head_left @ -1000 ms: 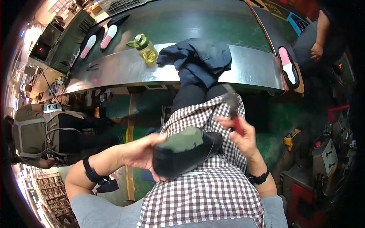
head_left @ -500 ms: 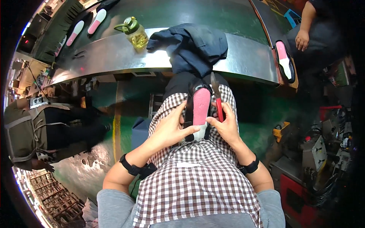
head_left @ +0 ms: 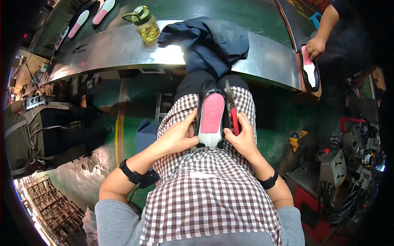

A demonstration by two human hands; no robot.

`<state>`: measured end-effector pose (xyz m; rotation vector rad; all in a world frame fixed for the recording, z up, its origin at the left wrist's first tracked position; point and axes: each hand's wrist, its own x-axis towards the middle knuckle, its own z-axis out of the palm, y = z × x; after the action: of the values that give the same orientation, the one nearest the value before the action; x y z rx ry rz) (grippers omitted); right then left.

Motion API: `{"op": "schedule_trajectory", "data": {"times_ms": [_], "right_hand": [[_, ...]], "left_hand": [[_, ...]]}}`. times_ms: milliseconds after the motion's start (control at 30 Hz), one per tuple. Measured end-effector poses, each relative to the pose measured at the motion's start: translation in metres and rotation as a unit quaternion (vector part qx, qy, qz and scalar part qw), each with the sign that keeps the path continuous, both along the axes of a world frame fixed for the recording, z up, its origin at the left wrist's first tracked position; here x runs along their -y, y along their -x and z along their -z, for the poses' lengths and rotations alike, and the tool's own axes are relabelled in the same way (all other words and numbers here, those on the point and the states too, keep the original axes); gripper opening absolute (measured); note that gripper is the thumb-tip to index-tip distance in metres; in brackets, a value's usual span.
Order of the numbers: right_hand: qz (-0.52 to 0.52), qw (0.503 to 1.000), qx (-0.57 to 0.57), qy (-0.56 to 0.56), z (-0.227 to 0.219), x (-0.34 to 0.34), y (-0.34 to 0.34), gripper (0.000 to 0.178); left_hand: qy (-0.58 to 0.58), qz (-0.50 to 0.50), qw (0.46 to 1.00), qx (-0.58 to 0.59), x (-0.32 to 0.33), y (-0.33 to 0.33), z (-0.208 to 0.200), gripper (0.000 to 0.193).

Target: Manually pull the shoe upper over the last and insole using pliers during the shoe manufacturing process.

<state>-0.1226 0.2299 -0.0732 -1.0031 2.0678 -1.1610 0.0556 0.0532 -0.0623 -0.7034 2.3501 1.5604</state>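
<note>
A black shoe (head_left: 212,112) lies bottom up in my lap, toe away from me. Its underside is pink at the front and white toward the heel. My left hand (head_left: 180,136) grips the shoe's left side near the heel, with the thumb on the white part. My right hand (head_left: 243,137) holds red-handled pliers (head_left: 234,116), their metal jaws pointing away along the shoe's right side. The thumb of that hand presses by the shoe's right edge near the heel. A brown-and-white checked apron (head_left: 209,197) lies beneath the shoe.
A metal-edged workbench (head_left: 111,53) runs ahead, bearing a dark blue cloth (head_left: 213,45), a green-lidded bottle (head_left: 147,28) and several shoes. At far right, a co-worker's hand (head_left: 315,47) touches another shoe (head_left: 310,76). Machinery (head_left: 336,168) stands right; another person (head_left: 37,135) is at left.
My left thumb has moved back toward the heel, and the shoe's underside faces me more squarely. The co-worker's hand has come down onto the shoe at far right.
</note>
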Motion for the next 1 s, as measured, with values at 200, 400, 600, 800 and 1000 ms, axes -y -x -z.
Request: {"op": "schedule_trajectory", "data": {"times_ms": [200, 400, 600, 800, 1000], "right_hand": [[-0.025, 0.998, -0.044, 0.024, 0.005, -0.009, -0.011, 0.054], [-0.057, 0.998, 0.011, 0.032, 0.006, -0.016, -0.002, 0.053], [-0.047, 0.996, 0.017, 0.071, 0.002, 0.000, 0.000, 0.053], [0.020, 0.973, 0.180, 0.144, -0.010, 0.025, 0.020, 0.059], [-0.013, 0.978, 0.134, 0.157, -0.028, 0.061, 0.047, 0.055]], "left_hand": [[0.049, -0.036, 0.996, 0.059, -0.026, -0.003, 0.004, 0.096], [-0.107, -0.089, 0.989, -0.053, -0.024, -0.012, 0.018, 0.091], [0.028, -0.076, 0.991, 0.107, -0.020, -0.004, -0.019, 0.086], [0.222, -0.100, 0.947, -0.211, -0.004, 0.036, -0.037, 0.086], [0.256, -0.039, 0.911, -0.322, 0.046, 0.076, -0.037, 0.060]]}}
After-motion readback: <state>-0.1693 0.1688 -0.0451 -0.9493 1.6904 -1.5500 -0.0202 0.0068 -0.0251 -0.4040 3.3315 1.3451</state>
